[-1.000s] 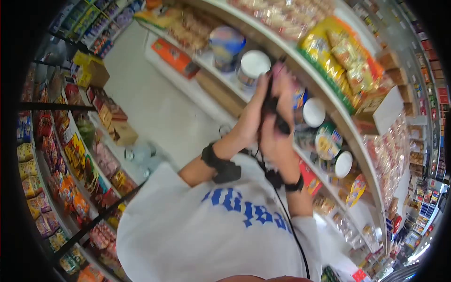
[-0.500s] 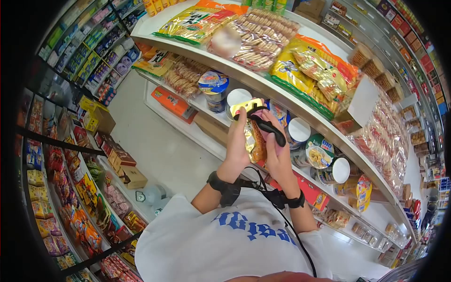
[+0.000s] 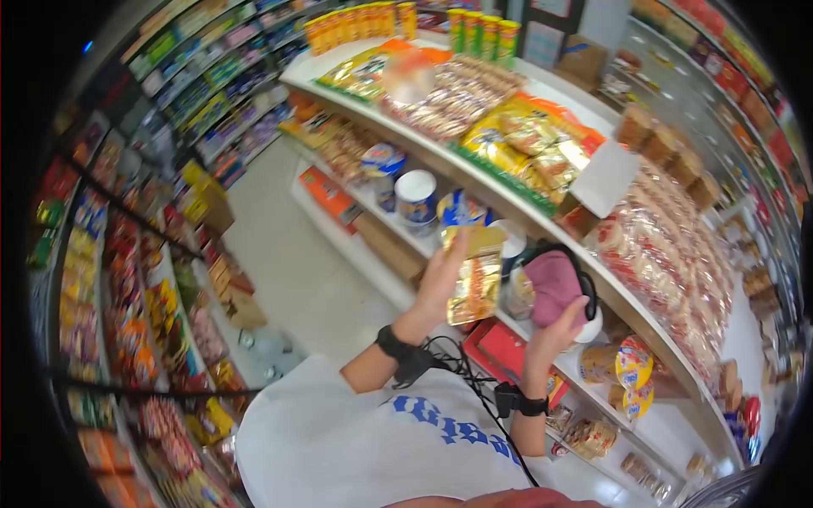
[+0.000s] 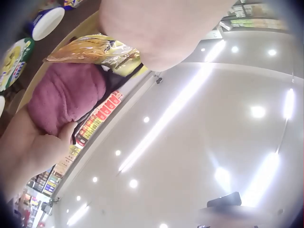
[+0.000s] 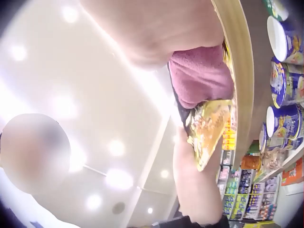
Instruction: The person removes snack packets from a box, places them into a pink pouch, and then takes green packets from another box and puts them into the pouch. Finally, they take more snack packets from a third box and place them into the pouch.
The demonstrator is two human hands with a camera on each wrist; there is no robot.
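In the head view my left hand (image 3: 439,279) pinches a gold foil snack packet (image 3: 476,275) by its near side, thumb over the front. To its right, my right hand (image 3: 555,339) grips a fuzzy pink cloth (image 3: 555,286) with a black band along its edge. The left wrist view has the packet (image 4: 88,51) just above the pink cloth (image 4: 69,92). From the right wrist, the cloth (image 5: 202,76) bunches under the hand and overlaps the packet (image 5: 208,128). Both things are held up in front of the lower shelf.
Tub-shaped cups (image 3: 417,199) line the lower shelf behind my hands. Above them, the upper shelf carries large yellow snack bags (image 3: 508,135) and an open white carton flap (image 3: 605,178). A red box (image 3: 500,347) lies lower down. Packed snack racks (image 3: 127,313) stand across the aisle.
My hands, together around the packet and the pink cloth half a second ago, have parted. The cloth has gone right with my right hand, leaving the packet's front in view.
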